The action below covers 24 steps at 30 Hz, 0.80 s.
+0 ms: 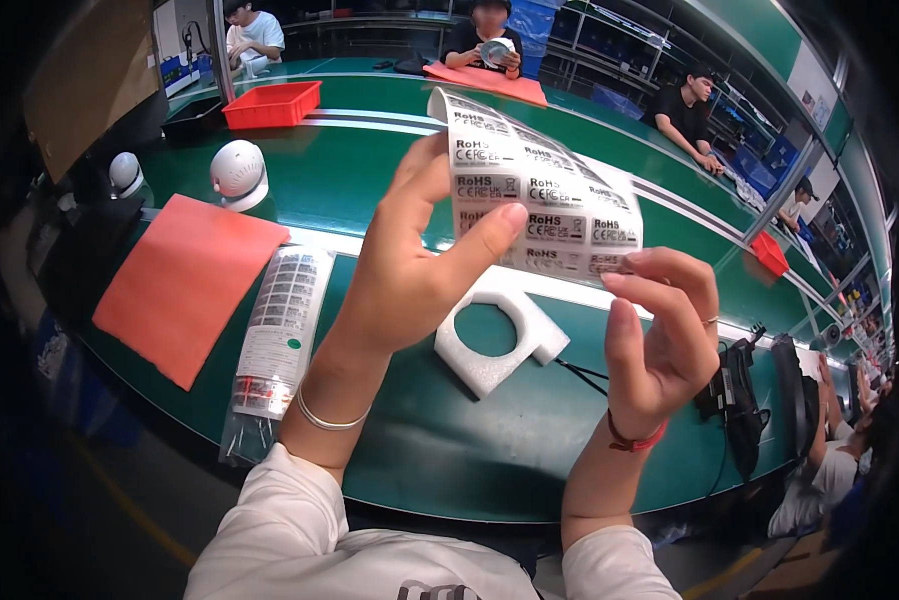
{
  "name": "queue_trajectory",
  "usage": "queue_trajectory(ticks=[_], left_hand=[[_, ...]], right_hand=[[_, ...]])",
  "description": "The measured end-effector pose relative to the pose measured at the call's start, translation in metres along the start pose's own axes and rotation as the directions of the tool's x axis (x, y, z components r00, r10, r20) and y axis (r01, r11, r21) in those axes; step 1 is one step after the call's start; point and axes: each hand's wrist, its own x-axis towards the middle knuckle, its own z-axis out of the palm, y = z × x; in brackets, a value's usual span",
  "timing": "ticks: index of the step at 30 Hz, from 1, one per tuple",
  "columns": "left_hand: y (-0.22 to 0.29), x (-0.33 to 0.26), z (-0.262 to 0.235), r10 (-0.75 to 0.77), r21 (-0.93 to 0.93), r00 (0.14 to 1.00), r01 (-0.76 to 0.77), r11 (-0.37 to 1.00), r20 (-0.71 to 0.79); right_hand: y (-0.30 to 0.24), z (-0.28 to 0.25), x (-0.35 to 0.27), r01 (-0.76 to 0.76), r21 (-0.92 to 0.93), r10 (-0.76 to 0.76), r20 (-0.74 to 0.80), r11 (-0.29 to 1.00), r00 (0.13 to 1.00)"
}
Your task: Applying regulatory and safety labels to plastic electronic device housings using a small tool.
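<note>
A curved sheet of printed labels [559, 190] is held up above the bench, its rows of black-and-white stickers facing me. My left hand [419, 240] grips its left side, thumb across the front and fingers behind. At the sheet's lower right corner, my right hand [664, 325] has its index finger and thumb bent close to the edge; the fingertips touch the corner or a label there. Below the sheet lies a white foam block [469, 365] with a round hole. Left of my forearm rests a plastic-wrapped roll of label sheets [279, 320].
An orange-red mat [184, 285] lies on the left, with a white rounded device [237, 172] and a second one [125, 172] behind it. Farther back stands a red tray [271, 104]. Black equipment with cables [737, 400] sits at right. Several people work across the green bench.
</note>
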Motion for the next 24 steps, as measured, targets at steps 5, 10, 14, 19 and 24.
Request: queue_trajectory(ticks=[5,10,14,19,24], left_hand=[[0.009,-0.016,-0.003,0.117,0.164,0.986,-0.096,0.982,-0.123],[0.026,-0.020,-0.010,0.160,0.040,0.976,-0.156,0.987,-0.146],[0.016,-0.015,-0.002,0.209,-0.013,0.975,-0.211,0.977,-0.081],[0.020,-0.025,0.011,0.350,0.269,0.932,-0.361,0.893,0.090],[0.044,-0.061,0.018,0.474,0.331,0.843,-0.536,0.776,0.254]], right_hand=[[-0.003,0.020,-0.010,-0.159,-0.064,0.158,-0.027,0.985,0.987],[-0.001,0.027,-0.011,-0.177,0.074,0.174,0.037,0.981,0.984],[0.005,0.027,-0.011,-0.298,0.076,0.295,0.044,0.952,0.955],[-0.005,0.024,-0.005,-0.338,0.043,0.341,-0.099,0.940,0.935],[-0.040,0.003,-0.020,-0.082,0.666,0.347,-0.276,0.742,0.896]])
